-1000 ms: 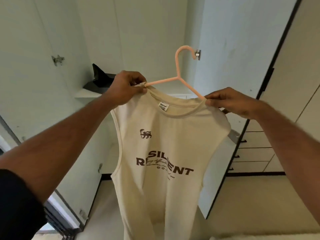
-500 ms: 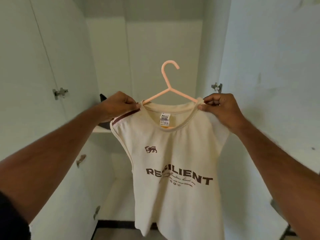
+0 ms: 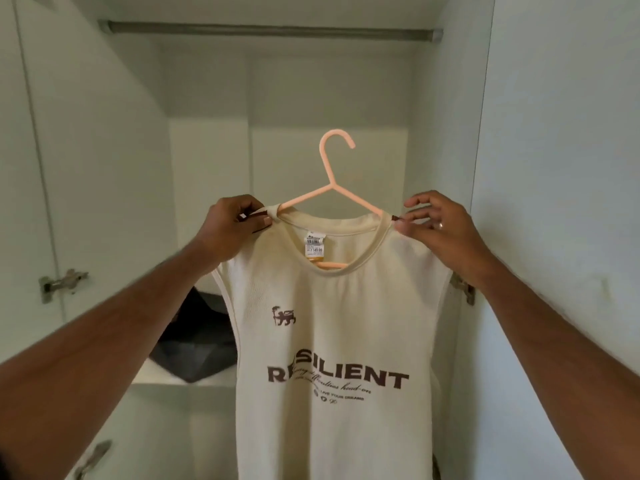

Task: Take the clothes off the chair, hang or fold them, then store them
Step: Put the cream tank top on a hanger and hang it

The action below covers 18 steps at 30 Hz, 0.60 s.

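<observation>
Head view shows the left hand (image 3: pixel 235 223) and right hand (image 3: pixel 438 225) each pinching one shoulder of the cream shirt (image 3: pixel 332 341) that hangs between them on the pink hanger (image 3: pixel 330 188), below the wardrobe rail (image 3: pixel 270 31) farther up.

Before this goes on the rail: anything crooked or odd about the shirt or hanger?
Mostly fine. The cream shirt sits on the pink hanger, each hand pinching a shoulder. One oddity: a fold down the chest buckles the print, hiding part of "RESILIENT". The left shoulder strap is bunched under the left hand; the right hand side lies flatter.
</observation>
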Each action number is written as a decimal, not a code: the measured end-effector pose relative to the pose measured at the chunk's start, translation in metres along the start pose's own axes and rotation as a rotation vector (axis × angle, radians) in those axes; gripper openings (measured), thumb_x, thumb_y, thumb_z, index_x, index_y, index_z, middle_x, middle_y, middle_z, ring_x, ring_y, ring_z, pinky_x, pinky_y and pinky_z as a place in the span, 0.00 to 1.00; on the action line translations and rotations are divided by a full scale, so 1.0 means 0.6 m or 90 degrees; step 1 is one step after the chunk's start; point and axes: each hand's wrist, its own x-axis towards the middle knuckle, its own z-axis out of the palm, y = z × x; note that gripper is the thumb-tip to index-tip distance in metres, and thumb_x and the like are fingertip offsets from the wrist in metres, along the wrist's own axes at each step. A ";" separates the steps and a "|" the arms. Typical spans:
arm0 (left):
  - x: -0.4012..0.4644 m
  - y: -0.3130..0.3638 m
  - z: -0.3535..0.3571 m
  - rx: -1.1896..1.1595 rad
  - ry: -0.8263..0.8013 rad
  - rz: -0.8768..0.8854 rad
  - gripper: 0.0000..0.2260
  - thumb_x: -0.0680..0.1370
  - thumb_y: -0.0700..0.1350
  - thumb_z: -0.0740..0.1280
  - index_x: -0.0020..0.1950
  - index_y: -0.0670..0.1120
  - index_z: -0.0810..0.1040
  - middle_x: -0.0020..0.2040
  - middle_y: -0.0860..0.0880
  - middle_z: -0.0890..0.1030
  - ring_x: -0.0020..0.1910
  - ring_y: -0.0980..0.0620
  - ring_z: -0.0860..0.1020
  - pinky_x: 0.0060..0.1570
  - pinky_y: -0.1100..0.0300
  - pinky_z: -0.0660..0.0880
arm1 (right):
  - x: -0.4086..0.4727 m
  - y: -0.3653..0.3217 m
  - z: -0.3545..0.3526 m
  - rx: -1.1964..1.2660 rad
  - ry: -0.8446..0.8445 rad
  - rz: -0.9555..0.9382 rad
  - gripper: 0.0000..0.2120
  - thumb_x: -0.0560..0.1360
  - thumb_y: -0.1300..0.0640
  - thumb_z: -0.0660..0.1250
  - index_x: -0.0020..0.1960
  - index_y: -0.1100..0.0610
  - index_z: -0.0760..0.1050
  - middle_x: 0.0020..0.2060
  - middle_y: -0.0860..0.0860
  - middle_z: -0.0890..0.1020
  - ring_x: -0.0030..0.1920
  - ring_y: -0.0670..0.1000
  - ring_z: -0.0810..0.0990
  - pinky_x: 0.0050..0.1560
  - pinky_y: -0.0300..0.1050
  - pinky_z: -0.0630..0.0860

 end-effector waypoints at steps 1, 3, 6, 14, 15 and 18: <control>0.021 -0.010 0.001 -0.005 -0.006 0.010 0.03 0.77 0.44 0.74 0.44 0.47 0.83 0.40 0.50 0.81 0.40 0.54 0.76 0.41 0.60 0.71 | 0.016 0.009 -0.003 0.011 0.014 0.011 0.08 0.76 0.51 0.75 0.54 0.48 0.80 0.47 0.48 0.87 0.46 0.48 0.85 0.49 0.45 0.77; 0.066 -0.034 0.004 -0.007 -0.015 0.030 0.04 0.77 0.43 0.73 0.43 0.47 0.82 0.39 0.50 0.80 0.39 0.53 0.76 0.40 0.60 0.71 | 0.044 0.028 -0.005 0.007 0.019 0.035 0.06 0.82 0.52 0.66 0.54 0.50 0.81 0.49 0.48 0.87 0.46 0.47 0.85 0.47 0.43 0.74; 0.138 -0.071 0.010 -0.022 -0.010 0.062 0.04 0.78 0.42 0.73 0.43 0.46 0.82 0.37 0.50 0.79 0.37 0.54 0.74 0.39 0.59 0.69 | 0.086 0.060 0.003 -0.096 -0.035 0.019 0.13 0.84 0.51 0.62 0.50 0.52 0.84 0.44 0.49 0.86 0.45 0.49 0.84 0.46 0.44 0.74; 0.325 -0.123 0.045 -0.077 -0.017 0.159 0.05 0.79 0.43 0.72 0.44 0.45 0.81 0.37 0.50 0.78 0.39 0.53 0.73 0.41 0.57 0.68 | 0.191 0.060 0.031 -0.256 -0.031 -0.051 0.10 0.83 0.49 0.63 0.46 0.51 0.77 0.31 0.55 0.75 0.31 0.48 0.70 0.35 0.44 0.66; 0.346 -0.123 0.052 -0.088 -0.017 0.169 0.05 0.79 0.43 0.72 0.44 0.44 0.81 0.38 0.50 0.78 0.39 0.53 0.73 0.42 0.57 0.68 | 0.199 0.053 0.027 -0.215 -0.012 -0.030 0.11 0.84 0.48 0.62 0.46 0.52 0.77 0.32 0.55 0.75 0.32 0.49 0.71 0.36 0.44 0.66; 0.396 -0.120 0.073 -0.127 -0.020 0.190 0.05 0.79 0.44 0.72 0.45 0.43 0.81 0.40 0.48 0.79 0.40 0.52 0.74 0.44 0.56 0.69 | 0.209 0.020 0.015 -0.036 0.037 0.067 0.16 0.83 0.46 0.61 0.50 0.56 0.81 0.40 0.54 0.82 0.40 0.52 0.79 0.42 0.45 0.72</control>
